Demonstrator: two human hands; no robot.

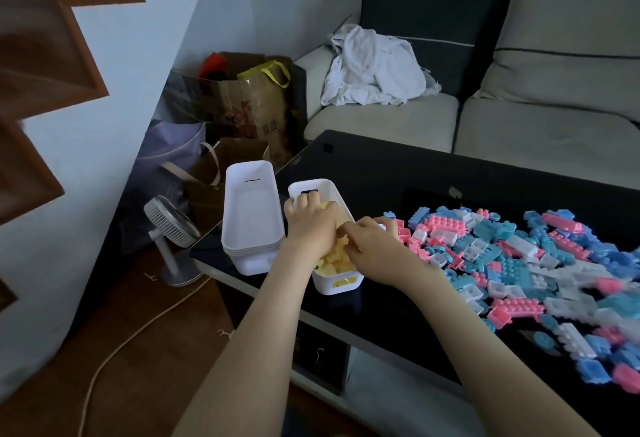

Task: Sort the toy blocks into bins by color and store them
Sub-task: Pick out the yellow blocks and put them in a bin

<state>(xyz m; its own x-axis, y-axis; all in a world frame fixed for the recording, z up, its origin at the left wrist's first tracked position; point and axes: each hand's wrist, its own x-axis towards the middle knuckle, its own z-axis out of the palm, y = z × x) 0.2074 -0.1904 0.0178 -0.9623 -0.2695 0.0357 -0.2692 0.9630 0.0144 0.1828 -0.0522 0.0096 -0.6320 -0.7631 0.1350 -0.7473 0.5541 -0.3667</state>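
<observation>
Fingers [306, 202] curled downward, a person's left hand [310, 225] hangs over the middle of a white bin [337, 285] holding yellow blocks [334, 260], at the left end of a black table [381, 166] in a dim living room. A scrap of yellow shows beside the thumb, but whether the hand grips a block cannot be told. The right hand [375, 246] sits at the bin's right rim, touching the left, its fingers bent close together with something pale at the tips. What it pinches, if anything, cannot be told.

Just left of the bin stands a stack of empty white bins [251, 218]. To the right, a loose pile of pink, blue and white blocks [519, 256] spreads across the tabletop, its nearest pieces beside the right hand.

Behind the table runs a pale sofa [536, 125] carrying a dark cushion [426, 4] and a crumpled white garment [374, 69]. On the floor to the left are brown paper bags [249, 104], a small fan [169, 222] and a pale cord [114, 350], with wooden stairs [41, 56] against the wall.
</observation>
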